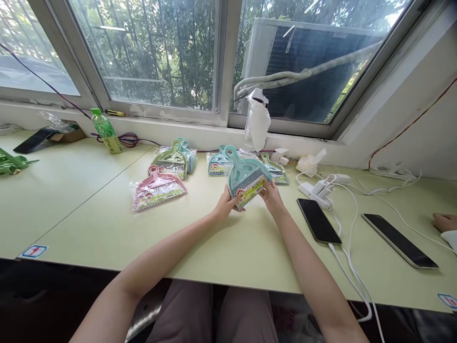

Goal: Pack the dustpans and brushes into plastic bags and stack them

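Your left hand (224, 204) is clamping the lower left corner of a teal dustpan set (247, 175); your right hand (272, 196) is gripping its lower right edge. You are holding it tilted over the table (250, 259), handle pointing up and away, label and brush bristles facing you. Whether its lower edge is touching the surface, you cannot tell from this angle.

Left of your hands, a pink set (160, 189) is lying in clear wrap, with a green set (173, 159) just behind it, overlapping a blue set (190, 159). Behind your piece, another blue-green set (216, 165) and a second green set (279, 173) are showing partly. To your right, a dark phone (318, 221) is resting beside a white power strip (315, 192), cable plugged in; farther right, a larger dark device (398, 240) is lying flat.
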A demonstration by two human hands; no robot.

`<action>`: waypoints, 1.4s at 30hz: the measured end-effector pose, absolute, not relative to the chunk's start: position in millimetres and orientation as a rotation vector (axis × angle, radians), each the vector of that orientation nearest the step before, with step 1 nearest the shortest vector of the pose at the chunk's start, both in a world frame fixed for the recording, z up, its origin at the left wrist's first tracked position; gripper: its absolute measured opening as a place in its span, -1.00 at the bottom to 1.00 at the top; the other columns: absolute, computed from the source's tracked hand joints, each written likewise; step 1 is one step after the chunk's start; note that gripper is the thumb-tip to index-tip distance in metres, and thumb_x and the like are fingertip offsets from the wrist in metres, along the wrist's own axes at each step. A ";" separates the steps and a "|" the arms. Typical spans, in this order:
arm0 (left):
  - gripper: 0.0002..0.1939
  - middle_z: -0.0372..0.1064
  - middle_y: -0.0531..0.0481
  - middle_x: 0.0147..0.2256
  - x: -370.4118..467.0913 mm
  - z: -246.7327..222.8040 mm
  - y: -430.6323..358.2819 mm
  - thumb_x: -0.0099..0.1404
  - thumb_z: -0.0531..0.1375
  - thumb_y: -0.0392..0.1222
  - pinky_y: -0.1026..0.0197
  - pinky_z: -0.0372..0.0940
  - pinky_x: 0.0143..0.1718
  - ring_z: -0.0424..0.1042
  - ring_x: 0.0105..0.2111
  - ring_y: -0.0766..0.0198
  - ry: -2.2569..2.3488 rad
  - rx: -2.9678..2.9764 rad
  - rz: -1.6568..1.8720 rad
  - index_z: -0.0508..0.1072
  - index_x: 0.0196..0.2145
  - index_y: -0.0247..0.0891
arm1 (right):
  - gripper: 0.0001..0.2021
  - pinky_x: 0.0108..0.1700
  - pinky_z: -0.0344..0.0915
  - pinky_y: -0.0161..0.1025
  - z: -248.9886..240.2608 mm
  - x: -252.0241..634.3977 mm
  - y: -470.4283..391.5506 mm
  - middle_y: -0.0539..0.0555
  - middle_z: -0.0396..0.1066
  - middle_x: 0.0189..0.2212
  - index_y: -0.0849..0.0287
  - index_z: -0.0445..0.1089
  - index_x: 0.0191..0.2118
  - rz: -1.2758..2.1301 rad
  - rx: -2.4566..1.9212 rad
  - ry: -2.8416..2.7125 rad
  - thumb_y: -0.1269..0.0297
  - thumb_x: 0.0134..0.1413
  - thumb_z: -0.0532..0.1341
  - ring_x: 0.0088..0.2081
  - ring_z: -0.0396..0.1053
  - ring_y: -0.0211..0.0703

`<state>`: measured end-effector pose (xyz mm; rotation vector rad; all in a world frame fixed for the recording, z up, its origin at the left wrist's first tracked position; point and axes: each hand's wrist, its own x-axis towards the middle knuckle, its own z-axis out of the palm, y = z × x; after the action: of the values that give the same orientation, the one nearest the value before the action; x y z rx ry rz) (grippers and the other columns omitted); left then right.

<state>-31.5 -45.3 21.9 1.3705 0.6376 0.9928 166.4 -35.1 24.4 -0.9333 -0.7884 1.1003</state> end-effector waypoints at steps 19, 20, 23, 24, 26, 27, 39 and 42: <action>-0.40 0.43 -0.14 -0.16 -42.0 28.7 -33.3 0.18 0.25 -0.01 0.25 0.43 -0.58 0.49 -0.55 0.26 0.602 1.328 0.864 0.03 0.03 -0.18 | -0.49 -0.18 0.47 -0.18 16.1 165.9 -32.3 -0.07 0.49 -0.23 0.00 0.29 -0.16 1.147 -0.920 -0.772 0.09 -0.28 0.45 -0.28 0.49 -0.20; -0.41 0.43 -0.14 -0.16 -42.1 28.4 -33.1 0.18 0.25 -0.02 0.25 0.43 -0.58 0.49 -0.55 0.26 0.607 1.327 0.867 0.03 0.04 -0.18 | -0.50 -0.17 0.47 -0.18 16.0 165.6 -32.3 -0.07 0.49 -0.23 0.00 0.30 -0.16 1.151 -0.919 -0.775 0.09 -0.28 0.45 -0.27 0.49 -0.20; -0.39 0.42 -0.14 -0.16 -42.2 27.3 -32.5 0.19 0.23 -0.02 0.26 0.42 -0.60 0.49 -0.56 0.26 0.619 1.322 0.887 0.01 0.08 -0.17 | -0.52 -0.14 0.46 -0.15 15.5 163.7 -32.7 -0.07 0.49 -0.20 -0.02 0.31 -0.15 1.192 -0.905 -0.801 0.07 -0.24 0.42 -0.25 0.49 -0.19; -0.38 0.41 -0.14 -0.15 -42.2 26.9 -32.4 0.20 0.23 -0.03 0.26 0.41 -0.60 0.48 -0.56 0.27 0.621 1.323 0.892 0.00 0.09 -0.16 | -0.53 -0.13 0.45 -0.14 15.1 162.9 -32.8 -0.07 0.50 -0.19 -0.03 0.32 -0.13 1.210 -0.895 -0.812 0.06 -0.21 0.41 -0.24 0.48 -0.18; -0.36 0.41 -0.15 -0.13 -42.2 26.5 -32.1 0.21 0.21 -0.03 0.25 0.42 -0.59 0.49 -0.55 0.27 0.629 1.327 0.891 -0.02 0.12 -0.14 | -0.54 -0.13 0.44 -0.11 13.8 161.6 -32.7 -0.07 0.50 -0.19 -0.04 0.32 -0.10 1.238 -0.873 -0.823 0.03 -0.17 0.39 -0.22 0.48 -0.17; -0.37 0.40 -0.16 -0.12 -42.2 26.4 -32.0 0.22 0.20 -0.03 0.24 0.42 -0.59 0.49 -0.55 0.27 0.638 1.330 0.891 -0.03 0.13 -0.14 | -0.54 -0.13 0.44 -0.11 13.0 161.2 -32.4 -0.06 0.50 -0.20 -0.04 0.32 -0.10 1.246 -0.864 -0.824 0.02 -0.16 0.38 -0.22 0.48 -0.16; -0.42 0.37 -0.13 -0.13 -44.9 25.6 -26.9 0.21 0.20 -0.06 0.21 0.42 -0.60 0.47 -0.59 0.29 0.691 1.330 0.909 0.01 0.09 -0.18 | -0.21 -0.10 0.44 -0.17 10.2 136.0 -36.5 -0.12 0.44 -0.12 -0.21 0.05 0.12 1.123 -0.872 -0.774 0.18 -0.26 0.44 -0.17 0.45 -0.24; -0.42 0.39 -0.12 -0.16 -46.5 28.7 -27.2 0.20 0.22 -0.04 0.20 0.42 -0.60 0.47 -0.58 0.28 0.677 1.333 0.927 0.05 0.07 -0.20 | -0.18 -0.07 0.43 -0.16 11.3 129.9 -38.5 -0.10 0.44 -0.15 -0.16 0.08 0.10 1.097 -0.864 -0.801 0.27 -0.34 0.46 -0.10 0.43 -0.20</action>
<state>-46.5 -27.2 28.7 1.3333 0.6772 0.9267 129.9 -38.5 11.3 -0.8643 -0.8007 1.0966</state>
